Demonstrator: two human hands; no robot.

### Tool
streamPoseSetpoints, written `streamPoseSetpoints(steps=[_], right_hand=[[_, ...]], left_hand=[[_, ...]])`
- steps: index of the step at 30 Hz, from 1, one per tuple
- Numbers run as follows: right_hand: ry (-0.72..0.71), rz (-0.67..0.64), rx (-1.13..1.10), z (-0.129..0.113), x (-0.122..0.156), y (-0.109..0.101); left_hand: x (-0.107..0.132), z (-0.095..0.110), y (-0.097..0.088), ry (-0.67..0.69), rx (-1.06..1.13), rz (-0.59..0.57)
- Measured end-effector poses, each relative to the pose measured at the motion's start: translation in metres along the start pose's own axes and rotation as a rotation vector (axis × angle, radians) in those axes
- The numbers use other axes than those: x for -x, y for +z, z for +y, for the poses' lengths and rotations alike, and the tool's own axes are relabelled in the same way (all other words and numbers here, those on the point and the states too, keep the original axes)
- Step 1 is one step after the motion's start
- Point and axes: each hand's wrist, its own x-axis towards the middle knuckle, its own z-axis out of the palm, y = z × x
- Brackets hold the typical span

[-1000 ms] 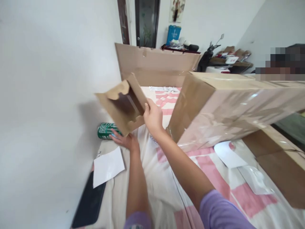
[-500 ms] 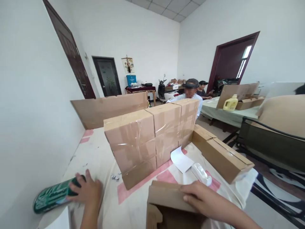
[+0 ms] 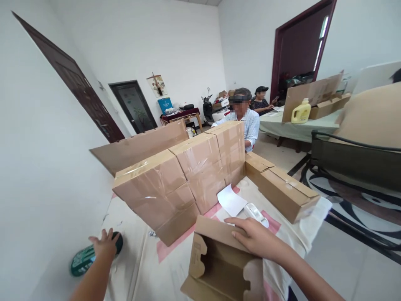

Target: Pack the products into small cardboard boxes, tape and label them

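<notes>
My right hand [image 3: 255, 238] grips the far flap of an open brown cardboard box [image 3: 219, 261] at the near edge of the table, its empty inside facing me. My left hand [image 3: 105, 244] lies on the black-capped end of a green can [image 3: 82, 261] that rests on its side by the left wall, fingers curled over it. Just beyond the open box lie a white paper slip [image 3: 231, 200] and a white tape dispenser [image 3: 255, 213].
A stack of taped cardboard boxes [image 3: 181, 175] stands across the middle of the cloth-covered table [image 3: 140, 259], with a long carton [image 3: 283, 190] to its right and a cardboard sheet [image 3: 138, 144] behind. Two people sit beyond. A dark chair [image 3: 354, 161] stands at right.
The view has swung up from the table to the room. My right hand has brought the open box down to the near table edge. My left hand stays on the green can.
</notes>
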Motion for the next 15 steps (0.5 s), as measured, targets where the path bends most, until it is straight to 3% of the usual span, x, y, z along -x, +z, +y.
streamPoseSetpoints(steps=[6, 9, 11, 13, 15], right_hand=[[-0.036, -0.016, -0.079, 0.007, -0.015, 0.003], [-0.027, 0.052, -0.174, 0.037, -0.044, -0.018], [0.006, 0.255, -0.289, 0.065, -0.077, -0.050], [0.045, 0.571, -0.396, 0.094, -0.121, -0.091], [0.104, 0.842, -0.348, 0.117, -0.167, -0.132]], left_hand=[[-0.007, -0.012, 0.012, 0.168, -0.053, 0.034], [-0.010, -0.012, 0.019, 0.247, -0.068, 0.060], [-0.010, -0.011, 0.022, 0.249, -0.082, 0.071], [-0.007, -0.008, 0.022, 0.224, -0.093, 0.074], [0.001, -0.005, 0.020, 0.192, -0.098, 0.080]])
